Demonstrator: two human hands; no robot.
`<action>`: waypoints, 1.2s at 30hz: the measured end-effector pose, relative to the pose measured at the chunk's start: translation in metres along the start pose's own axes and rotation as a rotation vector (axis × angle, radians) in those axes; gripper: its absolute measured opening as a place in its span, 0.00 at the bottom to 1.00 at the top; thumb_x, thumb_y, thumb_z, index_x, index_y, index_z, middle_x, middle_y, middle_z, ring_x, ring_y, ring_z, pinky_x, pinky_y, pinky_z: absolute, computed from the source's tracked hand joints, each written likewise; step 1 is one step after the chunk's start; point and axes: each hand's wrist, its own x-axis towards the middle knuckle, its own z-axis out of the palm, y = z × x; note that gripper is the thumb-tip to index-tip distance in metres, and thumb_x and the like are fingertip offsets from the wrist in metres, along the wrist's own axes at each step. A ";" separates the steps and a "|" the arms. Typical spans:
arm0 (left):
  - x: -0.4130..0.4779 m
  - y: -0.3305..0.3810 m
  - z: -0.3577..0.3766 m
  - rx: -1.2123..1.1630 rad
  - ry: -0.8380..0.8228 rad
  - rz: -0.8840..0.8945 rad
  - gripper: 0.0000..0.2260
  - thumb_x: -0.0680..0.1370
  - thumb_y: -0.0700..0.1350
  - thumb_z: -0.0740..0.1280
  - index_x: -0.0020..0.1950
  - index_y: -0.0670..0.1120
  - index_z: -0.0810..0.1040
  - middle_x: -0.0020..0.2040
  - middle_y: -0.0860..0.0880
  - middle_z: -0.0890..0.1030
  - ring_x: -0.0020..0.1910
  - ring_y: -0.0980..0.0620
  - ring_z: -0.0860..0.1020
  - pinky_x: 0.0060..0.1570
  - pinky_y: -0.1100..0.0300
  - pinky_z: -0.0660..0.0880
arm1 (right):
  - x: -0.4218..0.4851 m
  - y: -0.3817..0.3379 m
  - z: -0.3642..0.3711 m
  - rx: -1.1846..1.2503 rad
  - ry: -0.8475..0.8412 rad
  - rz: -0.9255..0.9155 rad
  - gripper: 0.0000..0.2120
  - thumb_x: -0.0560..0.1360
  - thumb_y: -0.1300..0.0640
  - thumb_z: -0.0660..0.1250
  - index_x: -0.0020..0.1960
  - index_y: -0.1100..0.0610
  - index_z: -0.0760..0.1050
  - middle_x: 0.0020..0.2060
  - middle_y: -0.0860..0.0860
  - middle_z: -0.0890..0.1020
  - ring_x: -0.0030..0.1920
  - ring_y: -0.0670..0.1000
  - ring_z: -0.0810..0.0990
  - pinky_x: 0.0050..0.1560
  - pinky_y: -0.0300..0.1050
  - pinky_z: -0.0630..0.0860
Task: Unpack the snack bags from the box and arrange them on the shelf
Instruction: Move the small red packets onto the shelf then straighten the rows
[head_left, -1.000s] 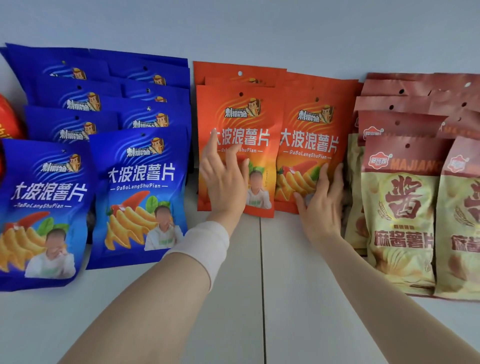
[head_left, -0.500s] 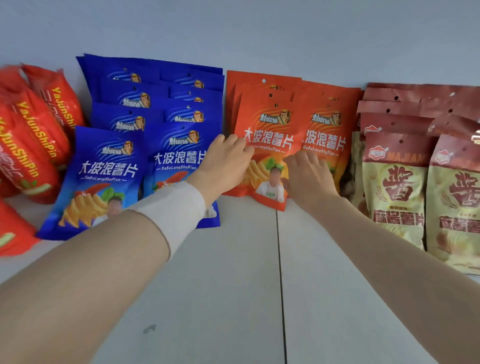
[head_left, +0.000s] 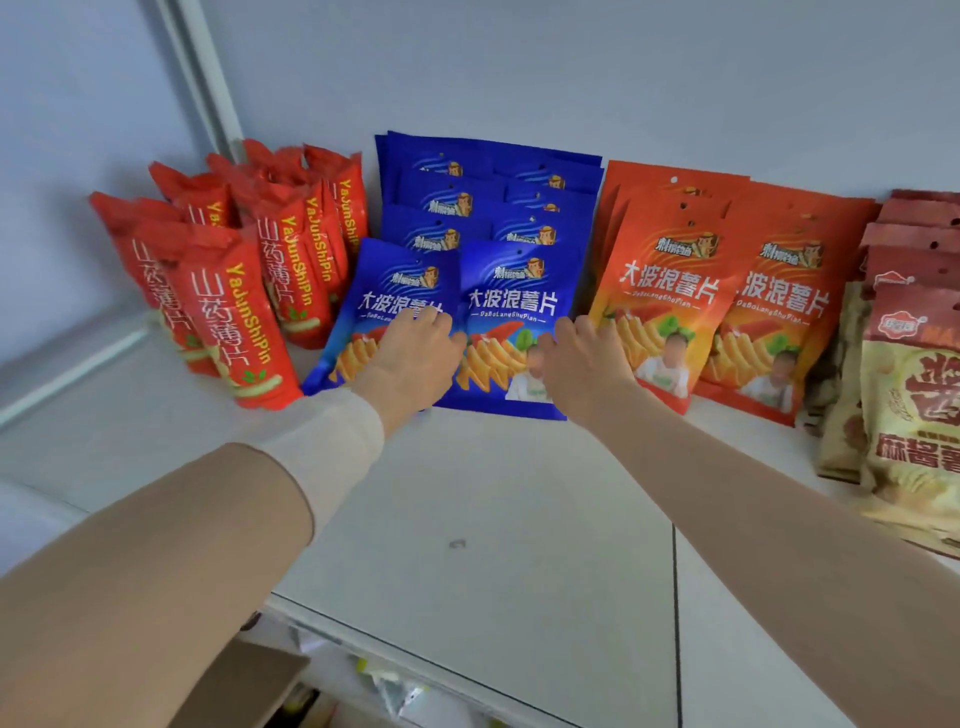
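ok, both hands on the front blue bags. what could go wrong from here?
1. The left hand and right hand rest on the front blue bags, which lean on the rows behind; a hard push could skew or collapse that stack.
2. The red bags beside them stand tilted and crowded; a sideways nudge might tip them.

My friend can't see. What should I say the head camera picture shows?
A left hand and a right hand touch the front shiny blue foil chip bags on a white shelf. Tall red snack packs stand to their left, orange foil chip bags and beige bags to their right.
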 end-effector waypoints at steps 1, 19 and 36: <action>-0.004 -0.006 0.005 -0.024 -0.013 -0.022 0.16 0.78 0.47 0.60 0.65 0.45 0.68 0.61 0.45 0.72 0.62 0.46 0.70 0.57 0.53 0.68 | 0.002 -0.007 -0.002 0.001 0.001 -0.005 0.22 0.75 0.57 0.65 0.66 0.59 0.64 0.62 0.57 0.70 0.63 0.57 0.69 0.59 0.50 0.70; 0.026 -0.064 0.129 -0.977 0.046 -0.586 0.42 0.70 0.64 0.68 0.75 0.46 0.55 0.74 0.41 0.56 0.73 0.41 0.56 0.68 0.47 0.59 | 0.059 -0.071 0.044 0.793 0.045 0.755 0.45 0.67 0.37 0.69 0.75 0.49 0.51 0.74 0.57 0.53 0.73 0.59 0.52 0.71 0.55 0.55; 0.077 -0.048 0.150 -1.295 0.706 -0.561 0.41 0.61 0.53 0.78 0.70 0.43 0.67 0.67 0.38 0.64 0.68 0.45 0.61 0.68 0.50 0.63 | 0.072 -0.071 0.091 1.258 0.583 0.901 0.47 0.63 0.59 0.78 0.75 0.52 0.54 0.63 0.55 0.62 0.65 0.53 0.65 0.60 0.40 0.61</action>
